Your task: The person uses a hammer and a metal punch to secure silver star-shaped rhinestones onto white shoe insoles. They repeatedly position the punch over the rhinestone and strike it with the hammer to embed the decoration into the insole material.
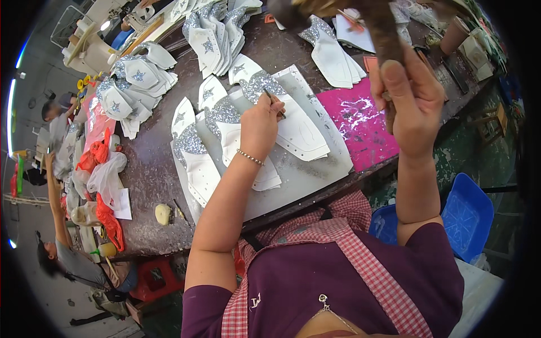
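Note:
My right hand point(414, 104) is raised at the right, wrapped round the wooden handle of a hammer point(386, 34). The hammer's head is blurred and partly cut off at the top edge. Over the middle of the table, my left hand point(261, 125) pinches a slim dark metal punch point(267, 92). The punch stands on a white shoe-upper piece point(301, 127) with silver glitter and a row of small holes along its edge. Two more pieces, a middle one point(230, 135) and a left one point(197, 163), lie fanned on the pale grey board point(332, 160).
Stacked glittery uppers point(138, 79) lie at the far left, with more piles along the back. A pink mat point(366, 135) lies right of the board. Plastic bags point(101, 163) crowd the left edge. A blue bin point(468, 214) stands below right. Another person point(84, 253) is at the left.

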Motion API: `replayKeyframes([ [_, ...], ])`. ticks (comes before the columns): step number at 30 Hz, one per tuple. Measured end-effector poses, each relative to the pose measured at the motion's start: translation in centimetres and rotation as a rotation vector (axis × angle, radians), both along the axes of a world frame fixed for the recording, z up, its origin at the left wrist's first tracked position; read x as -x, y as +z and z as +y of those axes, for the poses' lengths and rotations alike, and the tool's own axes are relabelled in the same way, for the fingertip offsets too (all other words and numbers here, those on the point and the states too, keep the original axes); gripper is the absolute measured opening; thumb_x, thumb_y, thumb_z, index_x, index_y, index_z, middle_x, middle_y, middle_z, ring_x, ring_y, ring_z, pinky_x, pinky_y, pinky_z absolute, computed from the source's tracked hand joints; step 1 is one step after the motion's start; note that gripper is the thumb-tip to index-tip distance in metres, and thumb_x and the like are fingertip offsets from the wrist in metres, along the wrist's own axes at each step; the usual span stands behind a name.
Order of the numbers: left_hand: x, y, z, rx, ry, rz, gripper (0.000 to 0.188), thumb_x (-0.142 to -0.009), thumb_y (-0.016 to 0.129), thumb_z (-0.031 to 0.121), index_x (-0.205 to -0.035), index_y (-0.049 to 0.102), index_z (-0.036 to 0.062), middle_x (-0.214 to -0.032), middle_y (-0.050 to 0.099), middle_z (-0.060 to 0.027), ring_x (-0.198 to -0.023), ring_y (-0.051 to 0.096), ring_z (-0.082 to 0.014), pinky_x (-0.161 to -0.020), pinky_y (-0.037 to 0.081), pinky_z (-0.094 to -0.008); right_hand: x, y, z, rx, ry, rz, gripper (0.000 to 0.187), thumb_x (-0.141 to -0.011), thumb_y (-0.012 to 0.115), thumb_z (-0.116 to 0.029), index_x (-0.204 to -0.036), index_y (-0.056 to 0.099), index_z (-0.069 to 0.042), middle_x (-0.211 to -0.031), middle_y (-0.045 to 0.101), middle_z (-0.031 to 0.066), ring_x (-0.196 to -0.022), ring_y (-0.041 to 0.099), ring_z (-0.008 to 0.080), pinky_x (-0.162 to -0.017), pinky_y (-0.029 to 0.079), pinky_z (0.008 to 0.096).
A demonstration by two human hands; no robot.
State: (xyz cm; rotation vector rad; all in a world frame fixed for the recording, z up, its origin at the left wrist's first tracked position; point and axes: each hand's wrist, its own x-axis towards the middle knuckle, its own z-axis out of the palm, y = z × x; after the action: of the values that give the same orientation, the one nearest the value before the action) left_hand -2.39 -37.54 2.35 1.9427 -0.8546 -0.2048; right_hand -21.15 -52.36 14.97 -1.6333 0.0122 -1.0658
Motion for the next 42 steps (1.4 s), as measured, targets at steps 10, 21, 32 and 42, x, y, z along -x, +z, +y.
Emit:
replayKeyframes([
  [10, 1.2, 0.3, 0.4, -0.069, -0.073, -0.39, 0.012, -0.097, 0.059, 0.012, -0.094, 0.055, 0.0009, -0.081, 0.072, -0.0112, -0.07, 0.072, -0.0227, -0.061, 0.054, -0.0348, -0.6, -1.4, 0.2, 0.575, -0.239, 0.632, 0.033, -0.09, 0.066, -0.018, -0.119, 0.066, -0.004, -0.078, 0.065, 0.0226, -0.069, 0.061, 0.0407, -0.061, 0.049, 0.0393],
  [21, 1.6, -0.7, 1.5, 0.057, 0.003, -0.195, 0.019, -0.096, 0.063, 0.019, -0.089, 0.059, 0.0017, -0.08, 0.07, -0.0145, -0.067, 0.068, -0.0328, -0.059, 0.051, -0.0393, 1.4, -4.2, -0.2, 0.189, -0.17, 0.474, 0.033, -0.094, 0.067, -0.017, -0.122, 0.066, -0.001, -0.069, 0.061, 0.01, -0.062, 0.049, 0.0078, -0.059, 0.043, 0.0259],
  [32, 2.1, 0.6, 0.8, -0.059, -0.144, -0.386, 0.016, -0.093, 0.065, 0.016, -0.089, 0.056, 0.0027, -0.08, 0.068, -0.0152, -0.068, 0.066, -0.0336, -0.061, 0.05, -0.0423, 1.0, -1.0, 1.1, -0.013, -0.082, 0.045, 0.031, -0.098, 0.063, -0.017, -0.123, 0.063, 0.002, -0.069, 0.058, 0.0032, -0.056, 0.047, 0.0063, -0.052, 0.036, 0.0203],
  [42, 1.4, 1.4, 3.3, 0.27, -0.009, 0.356, 0.021, -0.106, 0.046, 0.019, -0.099, 0.052, -0.0002, -0.086, 0.071, -0.0131, -0.082, 0.072, -0.021, -0.077, 0.059, -0.0338, 2.8, -4.5, -1.2, 0.469, -0.44, 0.597, 0.032, -0.089, 0.069, -0.019, -0.12, 0.068, -0.011, -0.072, 0.062, 0.0153, -0.062, 0.06, 0.0306, -0.061, 0.047, 0.04],
])
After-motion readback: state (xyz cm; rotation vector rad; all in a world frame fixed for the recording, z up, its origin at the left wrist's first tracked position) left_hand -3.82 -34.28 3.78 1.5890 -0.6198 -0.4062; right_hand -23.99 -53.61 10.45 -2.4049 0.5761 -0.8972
